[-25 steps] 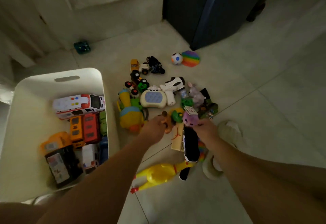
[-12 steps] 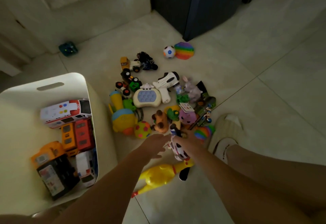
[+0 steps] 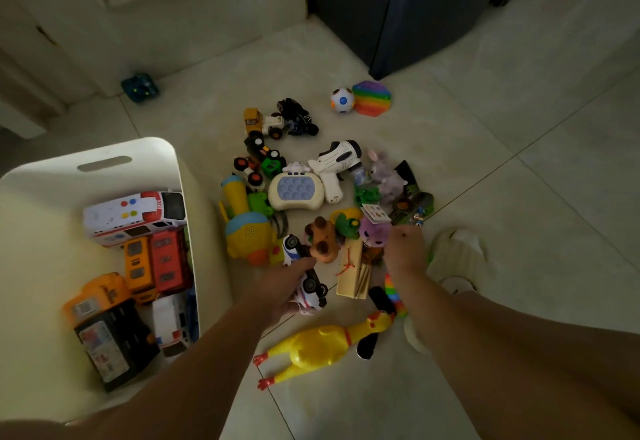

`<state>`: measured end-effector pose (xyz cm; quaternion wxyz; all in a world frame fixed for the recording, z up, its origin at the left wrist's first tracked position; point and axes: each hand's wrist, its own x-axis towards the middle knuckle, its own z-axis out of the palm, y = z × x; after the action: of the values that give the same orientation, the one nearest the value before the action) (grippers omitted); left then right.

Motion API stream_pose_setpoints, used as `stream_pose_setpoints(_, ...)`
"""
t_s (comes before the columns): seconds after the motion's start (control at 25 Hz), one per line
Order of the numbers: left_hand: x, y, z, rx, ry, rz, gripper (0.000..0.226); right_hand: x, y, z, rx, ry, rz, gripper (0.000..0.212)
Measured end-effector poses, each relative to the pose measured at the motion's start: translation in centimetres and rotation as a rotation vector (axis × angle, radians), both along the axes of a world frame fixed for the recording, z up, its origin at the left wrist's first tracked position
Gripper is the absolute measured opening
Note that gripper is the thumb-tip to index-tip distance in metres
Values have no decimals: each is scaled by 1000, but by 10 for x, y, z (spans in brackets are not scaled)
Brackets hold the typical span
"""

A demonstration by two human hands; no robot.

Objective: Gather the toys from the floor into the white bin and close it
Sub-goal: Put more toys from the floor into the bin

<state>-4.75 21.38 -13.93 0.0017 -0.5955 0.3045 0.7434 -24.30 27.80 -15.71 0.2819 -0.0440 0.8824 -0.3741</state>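
Observation:
The white bin (image 3: 156, 143) stands open on the left with an ambulance (image 3: 135, 214), buses and other vehicles inside. Several toys lie in a pile on the floor to its right, among them a pop-game console (image 3: 296, 194), a brown animal figure (image 3: 322, 242) and a yellow rubber chicken (image 3: 322, 349). My left hand (image 3: 284, 287) grips a white toy car (image 3: 310, 289) just above the floor, beside the bin's right wall. My right hand (image 3: 405, 252) reaches down into the pile next to a pink toy (image 3: 372, 232). Its fingers are hidden.
A spotted ball (image 3: 341, 100) and a rainbow pop toy (image 3: 372, 98) lie apart at the far side. A dark cabinet (image 3: 398, 7) stands behind them. A slipper (image 3: 457, 252) sits right of the pile, and a small green toy (image 3: 140, 88) lies by the wall.
The white toy car has passed from my right hand to my left hand. My right hand has moved right and down to where the rainbow ball lay.

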Motion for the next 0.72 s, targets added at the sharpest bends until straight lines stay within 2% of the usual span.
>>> stream_pose_setpoints(0.12,-13,-7,-7,-36,27,-6,37,-34,-3,-21,64,60,-29,32)
stream_pose_setpoints(0.28,-37,-17,-11,-82,82,-81,35,-56,-13,-45,289,102,117,49)
stream_pose_setpoints(0.48,-51,-29,-19,-78,112,-64,40,-75,-23,-63,362,45,92,69)
stream_pose_setpoints(0.64,-52,-33,-27,-69,89,-81,31,-88,-28,-62,414,30,66,97)
stream_pose_setpoints(0.72,-51,-34,-27,-73,96,-92,26,-92,-32,-62,420,27,106,101)
